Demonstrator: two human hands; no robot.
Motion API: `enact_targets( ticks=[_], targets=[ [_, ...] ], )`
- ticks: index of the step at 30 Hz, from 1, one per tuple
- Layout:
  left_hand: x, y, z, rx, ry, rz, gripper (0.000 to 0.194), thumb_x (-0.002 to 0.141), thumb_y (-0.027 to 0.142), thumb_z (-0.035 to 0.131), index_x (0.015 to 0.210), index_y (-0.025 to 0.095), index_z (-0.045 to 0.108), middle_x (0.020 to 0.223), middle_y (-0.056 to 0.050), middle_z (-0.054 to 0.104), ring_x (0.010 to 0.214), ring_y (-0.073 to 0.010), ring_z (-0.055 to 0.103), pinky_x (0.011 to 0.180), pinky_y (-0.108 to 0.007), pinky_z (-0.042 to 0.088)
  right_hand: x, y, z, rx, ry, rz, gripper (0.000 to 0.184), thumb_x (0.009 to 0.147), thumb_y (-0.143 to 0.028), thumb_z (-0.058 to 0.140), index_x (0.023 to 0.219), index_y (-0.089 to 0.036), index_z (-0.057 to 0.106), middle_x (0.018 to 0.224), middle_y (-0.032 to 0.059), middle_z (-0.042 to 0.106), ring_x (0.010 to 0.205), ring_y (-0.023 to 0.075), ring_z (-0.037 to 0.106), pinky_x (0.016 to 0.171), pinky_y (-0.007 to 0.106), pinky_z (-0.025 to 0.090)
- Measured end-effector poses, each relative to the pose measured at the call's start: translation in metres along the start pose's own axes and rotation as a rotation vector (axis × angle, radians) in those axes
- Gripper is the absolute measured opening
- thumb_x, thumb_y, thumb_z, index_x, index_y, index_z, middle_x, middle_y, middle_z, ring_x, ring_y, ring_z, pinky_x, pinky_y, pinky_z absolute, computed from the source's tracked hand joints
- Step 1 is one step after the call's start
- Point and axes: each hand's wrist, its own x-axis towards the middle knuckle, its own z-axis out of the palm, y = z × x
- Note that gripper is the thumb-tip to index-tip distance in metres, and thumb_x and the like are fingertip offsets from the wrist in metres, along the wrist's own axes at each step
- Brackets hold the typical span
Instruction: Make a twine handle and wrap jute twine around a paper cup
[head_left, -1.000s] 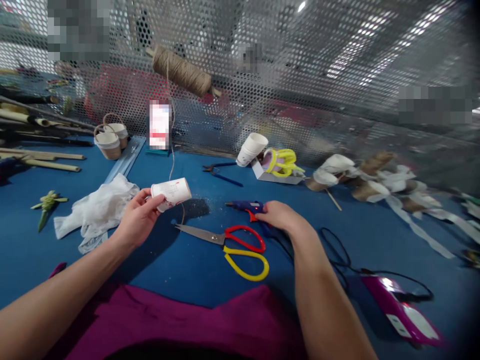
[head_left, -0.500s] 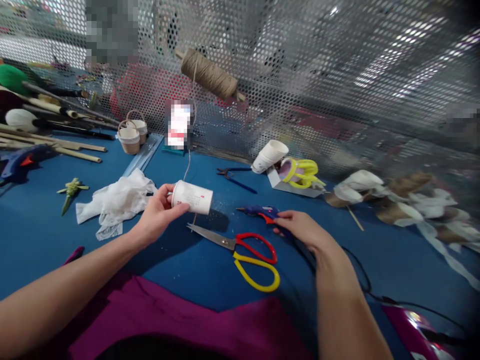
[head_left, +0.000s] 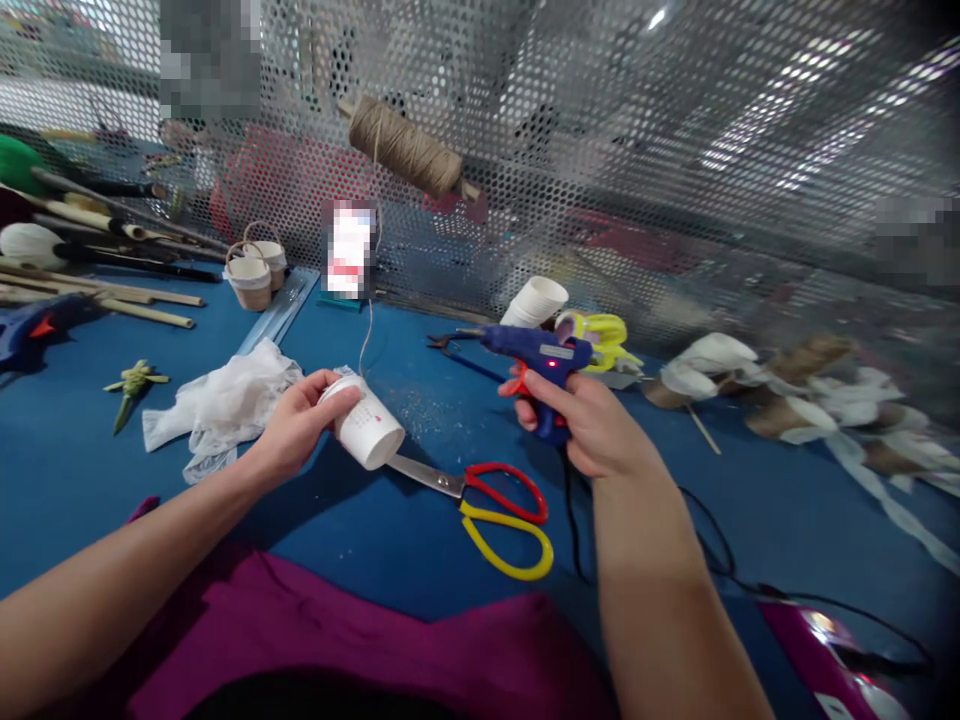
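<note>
My left hand has its grip wrapped around a white paper cup, tilted with its closed end toward the lower right, just left of the frame's centre. My right hand has its grip clenched on the handle of a blue glue gun, lifted off the blue counter, nozzle pointing left, with a red light lit on its body. The cup and the nozzle are apart, with bare counter between and behind them. Below the cup lie scissors with red and yellow handles, their blade tip reaching under the cup. A crumpled white plastic sheet sits just left of my left hand. A twine spool hangs on the mesh wall at upper centre.
</note>
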Motion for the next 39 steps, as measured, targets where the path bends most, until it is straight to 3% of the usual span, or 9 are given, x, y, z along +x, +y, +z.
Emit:
enact_targets(
  ticks=[5, 8, 11, 18, 23, 27, 31, 35, 39],
  targets=[
    [0.002, -0.002, 0.002, -0.007, -0.015, -0.009, 0.018, 0.06, 0.015, 0.073, 0.065, 0.014, 0.056, 0.06, 0.001, 0.061, 0.054, -0.0091, 0.056, 0.05, -0.017, 0.046, -0.022, -0.013, 0.007, -0.153, -0.145, -0.035, 0.024, 0.071, -0.037, 0.064, 0.08, -0.015, 0.066, 0.067, 0.0025, 0.063, 0.051, 0.008, 0.051, 0.046, 0.019, 0.041],
    [0.001, 0.001, 0.003, -0.028, -0.044, 0.0, 0.017, 0.06, 0.009, 0.071, 0.067, 0.014, 0.057, 0.064, 0.0, 0.063, 0.058, -0.0102, 0.058, 0.055, -0.019, 0.048, -0.035, -0.021, 0.01, -0.238, -0.227, -0.07, 0.02, 0.073, -0.035, 0.062, 0.078, -0.017, 0.066, 0.055, -0.0008, 0.059, 0.047, 0.0087, 0.052, 0.045, 0.019, 0.043],
    [-0.001, 0.005, 0.005, -0.02, -0.057, 0.022, 0.017, 0.061, 0.004, 0.069, 0.069, 0.014, 0.059, 0.063, -0.001, 0.063, 0.058, -0.0102, 0.057, 0.055, -0.018, 0.047, -0.041, -0.026, 0.015, -0.388, -0.188, -0.103, 0.018, 0.071, -0.036, 0.062, 0.066, -0.018, 0.064, 0.046, -0.0027, 0.056, 0.044, 0.0106, 0.052, 0.046, 0.022, 0.047],
    [-0.007, 0.011, 0.006, 0.088, -0.045, 0.169, 0.018, 0.062, 0.006, 0.07, 0.077, 0.014, 0.063, 0.067, 0.0, 0.062, 0.058, -0.0103, 0.055, 0.054, -0.019, 0.046, -0.048, -0.028, 0.022, -0.506, -0.103, -0.196, 0.012, 0.067, -0.031, 0.063, 0.075, -0.023, 0.068, 0.068, -0.001, 0.07, 0.063, 0.0199, 0.065, 0.056, 0.03, 0.056],
    [-0.008, 0.011, 0.005, 0.097, -0.032, 0.171, 0.019, 0.062, 0.01, 0.072, 0.078, 0.015, 0.063, 0.066, 0.0, 0.062, 0.059, -0.011, 0.056, 0.055, -0.019, 0.046, -0.05, -0.028, 0.021, -0.635, -0.089, -0.294, 0.011, 0.07, -0.031, 0.06, 0.07, -0.023, 0.066, 0.062, -0.0015, 0.068, 0.057, 0.0196, 0.063, 0.054, 0.031, 0.054],
    [-0.008, 0.009, 0.004, 0.118, -0.048, 0.19, 0.018, 0.063, 0.011, 0.071, 0.078, 0.015, 0.063, 0.067, -0.001, 0.062, 0.059, -0.0109, 0.055, 0.055, -0.019, 0.046, -0.048, -0.027, 0.022, -0.602, -0.144, -0.336, 0.011, 0.073, -0.03, 0.057, 0.074, -0.024, 0.065, 0.066, -0.0011, 0.069, 0.062, 0.0191, 0.064, 0.062, 0.032, 0.054],
    [-0.009, 0.008, 0.004, 0.156, -0.051, 0.22, 0.018, 0.064, 0.012, 0.071, 0.08, 0.015, 0.063, 0.068, -0.001, 0.062, 0.059, -0.0111, 0.055, 0.055, -0.019, 0.045, -0.049, -0.03, 0.025, -0.642, -0.123, -0.348, 0.014, 0.073, -0.03, 0.054, 0.068, -0.024, 0.065, 0.054, 0.0, 0.064, 0.049, 0.0174, 0.059, 0.048, 0.029, 0.051],
    [-0.009, 0.006, 0.004, 0.194, -0.067, 0.257, 0.018, 0.066, 0.013, 0.07, 0.081, 0.015, 0.063, 0.068, 0.0, 0.062, 0.06, -0.0106, 0.055, 0.055, -0.019, 0.045, -0.049, -0.031, 0.023, -0.694, -0.118, -0.381, 0.016, 0.073, -0.03, 0.052, 0.066, -0.023, 0.065, 0.05, 0.0003, 0.061, 0.045, 0.0161, 0.056, 0.046, 0.027, 0.049],
    [-0.009, 0.006, 0.002, 0.211, -0.075, 0.265, 0.018, 0.066, 0.013, 0.07, 0.082, 0.015, 0.063, 0.069, 0.0, 0.062, 0.06, -0.0104, 0.055, 0.056, -0.019, 0.045, -0.047, -0.026, 0.014, -0.699, -0.085, -0.453, 0.013, 0.064, -0.034, 0.059, 0.071, -0.028, 0.068, 0.059, 0.0008, 0.063, 0.054, 0.019, 0.057, 0.051, 0.031, 0.049]
  ],
)
